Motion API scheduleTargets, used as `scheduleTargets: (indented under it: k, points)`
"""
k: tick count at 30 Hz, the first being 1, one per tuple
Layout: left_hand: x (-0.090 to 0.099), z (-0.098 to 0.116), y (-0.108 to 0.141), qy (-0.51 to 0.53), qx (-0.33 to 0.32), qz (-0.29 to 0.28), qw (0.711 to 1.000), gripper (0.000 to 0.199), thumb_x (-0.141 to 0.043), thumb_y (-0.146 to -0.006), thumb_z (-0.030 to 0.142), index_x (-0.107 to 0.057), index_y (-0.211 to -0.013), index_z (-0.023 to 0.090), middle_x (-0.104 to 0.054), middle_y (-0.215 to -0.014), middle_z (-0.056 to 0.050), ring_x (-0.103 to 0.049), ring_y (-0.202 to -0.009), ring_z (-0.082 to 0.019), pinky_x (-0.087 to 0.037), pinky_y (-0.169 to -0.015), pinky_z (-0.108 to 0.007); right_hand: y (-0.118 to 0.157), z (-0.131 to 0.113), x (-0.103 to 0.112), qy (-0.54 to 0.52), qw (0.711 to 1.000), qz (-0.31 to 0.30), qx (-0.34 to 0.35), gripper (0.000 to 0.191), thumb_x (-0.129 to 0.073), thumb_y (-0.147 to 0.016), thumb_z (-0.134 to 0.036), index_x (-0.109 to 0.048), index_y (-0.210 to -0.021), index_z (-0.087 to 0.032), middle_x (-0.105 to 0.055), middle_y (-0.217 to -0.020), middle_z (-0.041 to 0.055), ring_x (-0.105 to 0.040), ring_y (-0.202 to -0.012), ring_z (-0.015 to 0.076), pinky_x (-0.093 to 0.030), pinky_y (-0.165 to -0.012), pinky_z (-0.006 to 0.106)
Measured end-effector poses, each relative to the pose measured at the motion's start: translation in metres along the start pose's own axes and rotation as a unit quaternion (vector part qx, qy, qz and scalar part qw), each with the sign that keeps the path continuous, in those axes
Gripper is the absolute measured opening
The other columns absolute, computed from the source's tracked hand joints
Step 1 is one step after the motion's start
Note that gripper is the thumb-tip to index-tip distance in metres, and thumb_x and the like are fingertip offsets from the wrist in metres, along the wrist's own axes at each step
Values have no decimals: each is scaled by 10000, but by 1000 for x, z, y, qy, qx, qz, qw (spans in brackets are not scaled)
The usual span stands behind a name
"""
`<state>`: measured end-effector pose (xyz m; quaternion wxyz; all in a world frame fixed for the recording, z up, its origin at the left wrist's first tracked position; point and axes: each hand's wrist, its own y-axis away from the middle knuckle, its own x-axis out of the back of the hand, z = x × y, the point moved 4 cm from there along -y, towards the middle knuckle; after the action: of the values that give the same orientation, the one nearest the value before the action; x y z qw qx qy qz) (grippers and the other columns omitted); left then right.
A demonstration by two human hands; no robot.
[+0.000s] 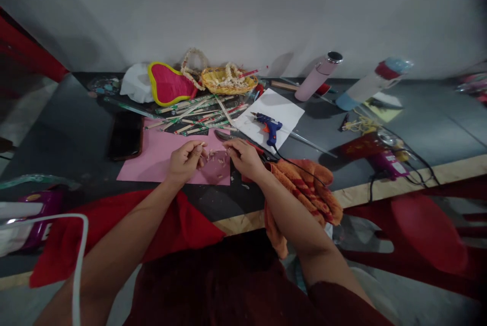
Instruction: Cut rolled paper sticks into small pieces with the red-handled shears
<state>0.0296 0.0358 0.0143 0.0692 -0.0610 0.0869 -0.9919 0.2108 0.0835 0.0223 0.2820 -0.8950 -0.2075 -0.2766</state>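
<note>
My left hand is closed in a pinch above the pink paper, with a small pale tip showing at its fingertips. To its right, my right hand is also closed, thumb and fingers pressed together; what it holds is too small to make out. Several tiny pale pieces lie between the hands on the paper. Behind them are wooden sticks in green and red wrappers. A dark curved tool blade shows just beyond my right hand.
A blue glue gun lies on white paper. An orange towel hangs over the table edge at right. Behind stand a wicker basket, pink flask and bottle. A black phone lies left; red cloth in front.
</note>
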Motion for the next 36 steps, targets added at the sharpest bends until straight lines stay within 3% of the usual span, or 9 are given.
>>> scheduleTargets:
  k: [6, 12, 20, 27, 32, 36]
  points:
    - [1, -3, -1, 4, 20, 20, 1000, 324, -538, -869, 405, -590, -1043, 137, -664, -724, -25, -528, -431, -53, -415, -400, -163, -2, -2, 6, 10, 1000, 16, 13, 270, -430, -862, -93, -632, -1021, -177, -661, -994, 78, -595, -979, 173, -473, -888, 323]
    - [0, -1, 0, -2, 15, 3, 1000, 348, -530, -875, 378, -544, -1149, 164, -676, -726, -11, -530, -439, -56, -431, -426, -166, -3, -3, 11, 60, 998, 19, 20, 259, -423, -886, -106, -640, -1008, -178, -662, -998, 86, -583, -987, 184, -464, -902, 334]
    - [-3, -3, 0, 5, 13, -11, 1000, 320, -516, -881, 350, -548, -1140, 165, -659, -721, -7, -530, -439, -56, -417, -420, -164, 2, 1, -1, 186, 979, -78, 36, 255, -441, -896, -136, -656, -1032, -151, -651, -1031, 115, -548, -1002, 222, -404, -932, 386]
    - [-4, -3, 4, -72, -19, -23, 997, 303, -498, -891, 368, -532, -1130, 184, -662, -744, -2, -556, -480, -63, -452, -490, -180, 3, -4, -5, 257, 960, -109, 30, 280, -426, -893, -119, -683, -1004, -125, -648, -1038, 139, -518, -984, 244, -403, -918, 385]
    - [-4, -1, 5, -110, -27, -30, 993, 301, -480, -893, 370, -523, -1128, 186, -674, -741, -2, -566, -494, -72, -461, -521, -187, 2, -5, -6, 253, 960, -115, 31, 242, -451, -871, -97, -674, -958, -134, -658, -987, 125, -529, -957, 233, -401, -917, 371]
    - [-4, 1, 5, -133, -29, -32, 990, 308, -470, -897, 372, -518, -1143, 191, -685, -735, 5, -575, -490, -80, -451, -517, -190, 0, -8, -1, 160, 984, -65, 41, 176, -469, -898, -151, -641, -929, -170, -668, -954, 90, -560, -938, 205, -424, -904, 351]
